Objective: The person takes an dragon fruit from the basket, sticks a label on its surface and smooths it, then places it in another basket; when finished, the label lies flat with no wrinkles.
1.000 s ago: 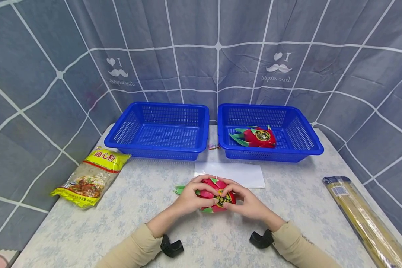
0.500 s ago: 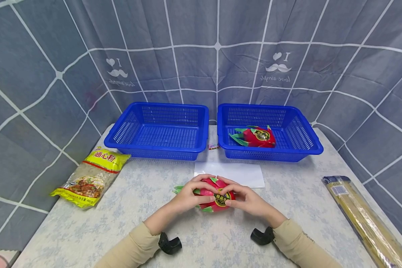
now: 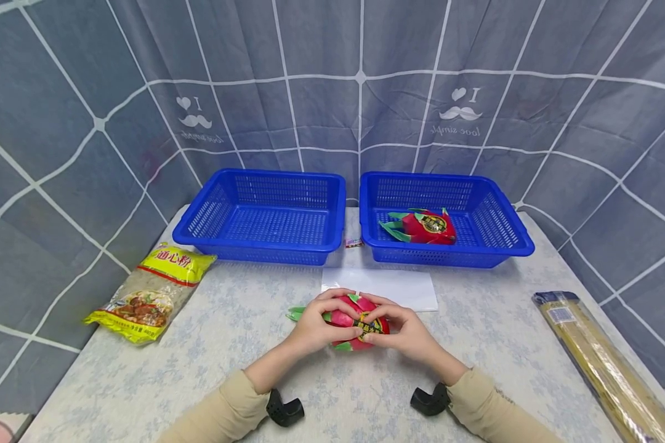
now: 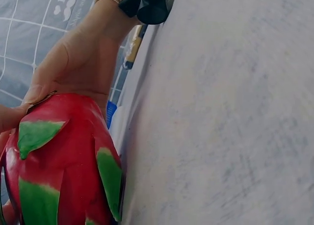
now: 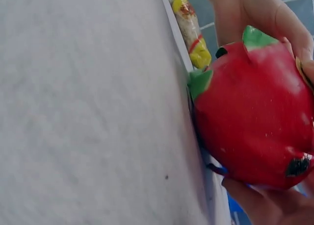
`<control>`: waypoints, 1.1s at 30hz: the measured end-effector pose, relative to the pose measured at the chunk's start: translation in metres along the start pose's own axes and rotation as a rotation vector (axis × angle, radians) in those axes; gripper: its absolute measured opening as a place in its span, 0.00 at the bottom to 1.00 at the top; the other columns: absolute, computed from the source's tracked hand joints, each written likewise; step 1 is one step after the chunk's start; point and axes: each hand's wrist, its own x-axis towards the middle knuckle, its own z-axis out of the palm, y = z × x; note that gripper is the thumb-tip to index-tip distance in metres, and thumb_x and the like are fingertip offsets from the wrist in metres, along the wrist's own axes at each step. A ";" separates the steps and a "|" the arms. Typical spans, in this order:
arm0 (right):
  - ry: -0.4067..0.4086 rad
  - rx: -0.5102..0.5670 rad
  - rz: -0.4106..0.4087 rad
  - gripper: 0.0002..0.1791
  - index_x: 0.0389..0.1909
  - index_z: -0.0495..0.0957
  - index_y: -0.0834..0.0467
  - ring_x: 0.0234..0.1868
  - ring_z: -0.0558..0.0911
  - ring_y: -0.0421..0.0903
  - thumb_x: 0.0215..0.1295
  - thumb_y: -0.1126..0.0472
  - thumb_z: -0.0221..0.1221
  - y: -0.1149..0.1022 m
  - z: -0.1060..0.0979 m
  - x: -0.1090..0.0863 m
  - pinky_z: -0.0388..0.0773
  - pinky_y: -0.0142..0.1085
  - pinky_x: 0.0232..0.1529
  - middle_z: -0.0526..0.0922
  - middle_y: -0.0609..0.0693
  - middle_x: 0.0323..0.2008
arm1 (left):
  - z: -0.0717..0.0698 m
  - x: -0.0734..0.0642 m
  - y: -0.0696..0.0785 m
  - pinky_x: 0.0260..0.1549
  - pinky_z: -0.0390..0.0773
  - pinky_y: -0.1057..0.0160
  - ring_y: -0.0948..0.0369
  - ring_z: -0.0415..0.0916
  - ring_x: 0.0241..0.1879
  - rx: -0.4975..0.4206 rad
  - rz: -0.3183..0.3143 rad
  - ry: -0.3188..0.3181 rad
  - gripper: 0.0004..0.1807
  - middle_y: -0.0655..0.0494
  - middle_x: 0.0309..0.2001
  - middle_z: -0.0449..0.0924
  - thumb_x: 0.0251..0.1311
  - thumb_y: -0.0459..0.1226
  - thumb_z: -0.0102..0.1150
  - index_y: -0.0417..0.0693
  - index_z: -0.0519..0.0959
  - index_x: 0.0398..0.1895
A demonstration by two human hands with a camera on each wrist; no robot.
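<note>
A red dragon fruit (image 3: pixel 364 304) with green leaf tips lies on the table in front of me, a round black and gold label (image 3: pixel 372 324) facing up. My left hand (image 3: pixel 317 325) grips its left side and my right hand (image 3: pixel 411 335) its right side. Both thumbs and index fingers meet at the label. Seen in the left wrist view, the dragon fruit (image 4: pixel 73 156) hides part of the right hand (image 4: pixel 81 58). Across the dragon fruit (image 5: pixel 255 112) in the right wrist view, the left hand (image 5: pixel 260 12) shows at the top.
Behind stand two blue baskets; the left basket (image 3: pixel 257 251) has a bare floor, and the right basket (image 3: pixel 449 253) holds another dragon fruit (image 3: pixel 421 227). A white sheet (image 3: pixel 415 289) lies in front. A pasta bag (image 3: pixel 149 295) lies left, a long noodle pack (image 3: pixel 604 363) right.
Both hands keep hold of the dragon fruit in nearly the same spot. The thumbs and fingertips shift slightly over the label.
</note>
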 end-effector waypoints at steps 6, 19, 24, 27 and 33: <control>0.062 -0.059 0.052 0.12 0.35 0.79 0.54 0.63 0.67 0.51 0.50 0.67 0.69 -0.005 0.008 -0.001 0.70 0.35 0.55 0.69 0.56 0.63 | -0.001 0.000 -0.002 0.48 0.75 0.62 0.52 0.66 0.56 0.031 0.036 -0.018 0.11 0.53 0.55 0.72 0.40 0.34 0.76 0.47 0.83 0.29; 0.031 -0.101 0.032 0.13 0.34 0.74 0.53 0.59 0.69 0.54 0.53 0.67 0.67 -0.009 0.009 -0.003 0.72 0.36 0.50 0.67 0.56 0.63 | -0.008 0.000 0.003 0.48 0.74 0.62 0.51 0.60 0.61 0.005 0.007 -0.141 0.13 0.51 0.59 0.67 0.41 0.32 0.73 0.45 0.82 0.33; -0.050 -0.078 0.019 0.13 0.38 0.72 0.54 0.60 0.68 0.56 0.56 0.68 0.64 -0.009 0.004 -0.002 0.74 0.37 0.48 0.62 0.57 0.65 | -0.003 -0.001 0.004 0.50 0.73 0.60 0.54 0.63 0.58 0.067 0.025 -0.086 0.15 0.57 0.57 0.69 0.37 0.36 0.77 0.51 0.82 0.31; -0.108 -0.077 0.014 0.13 0.40 0.72 0.54 0.60 0.67 0.56 0.58 0.68 0.63 -0.009 -0.001 -0.001 0.76 0.39 0.46 0.59 0.57 0.67 | 0.000 -0.002 0.004 0.49 0.73 0.60 0.54 0.64 0.57 0.078 0.045 -0.060 0.15 0.57 0.56 0.69 0.36 0.35 0.76 0.52 0.81 0.30; -0.212 -0.058 0.040 0.13 0.46 0.73 0.55 0.65 0.63 0.54 0.61 0.68 0.60 -0.008 -0.012 0.000 0.73 0.40 0.52 0.56 0.58 0.69 | 0.000 -0.001 0.003 0.48 0.74 0.60 0.51 0.64 0.56 0.029 0.043 -0.061 0.14 0.53 0.56 0.69 0.37 0.32 0.73 0.49 0.81 0.30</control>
